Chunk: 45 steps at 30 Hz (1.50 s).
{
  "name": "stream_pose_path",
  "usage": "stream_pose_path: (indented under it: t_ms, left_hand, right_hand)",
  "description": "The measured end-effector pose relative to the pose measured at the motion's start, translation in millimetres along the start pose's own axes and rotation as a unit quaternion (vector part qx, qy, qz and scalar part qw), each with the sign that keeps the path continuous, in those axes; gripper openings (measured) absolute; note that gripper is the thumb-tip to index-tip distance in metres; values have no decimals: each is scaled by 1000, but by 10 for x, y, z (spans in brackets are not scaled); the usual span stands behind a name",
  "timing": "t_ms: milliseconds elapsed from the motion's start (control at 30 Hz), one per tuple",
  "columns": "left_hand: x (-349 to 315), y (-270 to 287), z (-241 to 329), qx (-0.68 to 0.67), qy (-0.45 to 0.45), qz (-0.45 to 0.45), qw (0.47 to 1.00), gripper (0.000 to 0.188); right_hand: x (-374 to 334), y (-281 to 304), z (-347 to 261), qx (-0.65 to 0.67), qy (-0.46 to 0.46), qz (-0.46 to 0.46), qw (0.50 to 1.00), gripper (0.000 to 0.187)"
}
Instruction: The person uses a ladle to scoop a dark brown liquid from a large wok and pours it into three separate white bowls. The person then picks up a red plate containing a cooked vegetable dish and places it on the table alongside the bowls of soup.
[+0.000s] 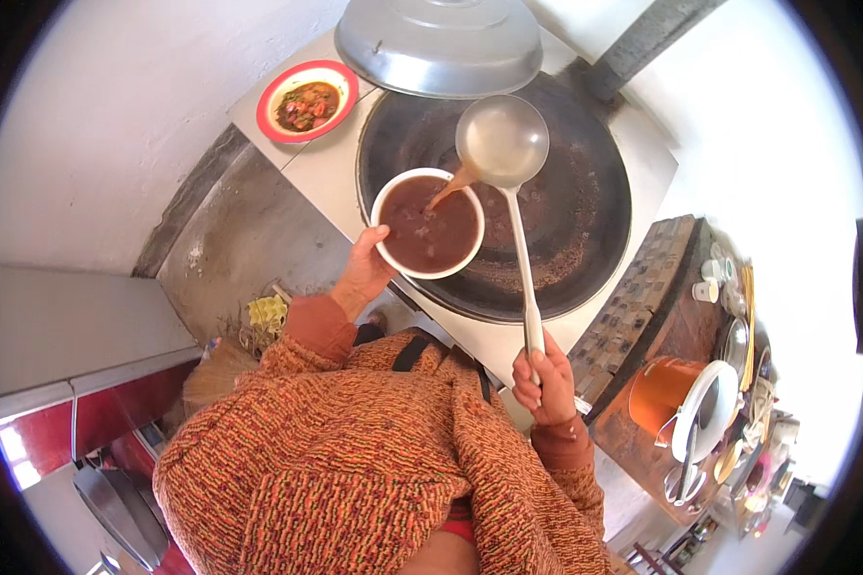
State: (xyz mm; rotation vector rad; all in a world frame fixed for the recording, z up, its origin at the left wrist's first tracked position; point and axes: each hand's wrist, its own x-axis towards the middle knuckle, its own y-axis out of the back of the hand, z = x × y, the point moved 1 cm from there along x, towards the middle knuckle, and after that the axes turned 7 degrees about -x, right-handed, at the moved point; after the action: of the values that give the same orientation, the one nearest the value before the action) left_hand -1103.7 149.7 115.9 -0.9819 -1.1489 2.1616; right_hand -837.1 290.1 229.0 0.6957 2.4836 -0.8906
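Note:
My left hand (366,266) grips the rim of a white bowl (390,178) at its left side, thumb over the edge. Dark reddish-brown soup (430,235) with small pieces fills it nearly to the rim. Closed round the long handle of a metal ladle (501,141) is my right hand (545,379). The ladle's tilted cup is above and just right of the bowl, and a brown stream runs from its lip into the soup. Under both lies a wide dark wok (575,230), set into a pale tiled stove top, with brown residue on its inner wall.
A red-rimmed dish (353,91) of cooked food stands on the stove's left corner. Behind the wok rests a large metal lid (441,48), beside a grey pipe (642,48). To the right, a brick-edged counter (642,297) bears an orange bucket (664,393), jars and utensils.

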Motion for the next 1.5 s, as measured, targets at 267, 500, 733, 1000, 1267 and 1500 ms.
stream_pose_path:
  t_ms: [267, 500, 733, 1000, 1267, 1500]
  left_hand:
    - [-303, 49, 184, 50, 13, 19, 998, 63]
    - [-376, 136, 313, 95, 42, 12, 995, 66]
    - [-321, 68, 274, 131, 114, -28, 984, 69]
    - [-390, -274, -184, 164, 170, -74, 969, 74]
    - [-465, -478, -947, 148, 281, -146, 937, 69]
    - [-463, -357, -1627, 141, 349, -128, 917, 59]
  right_hand:
    - [990, 1017, 633, -436, 151, 199, 865, 51]
    - [1322, 834, 891, -710, 111, 291, 631, 47]
    - [1543, 384, 985, -732, 41, 316, 602, 46]
    - [834, 496, 1056, -600, 244, 329, 687, 48]
    - [-245, 502, 929, -327, 233, 233, 886, 97]
    - [-361, 777, 954, -217, 279, 214, 911, 107]
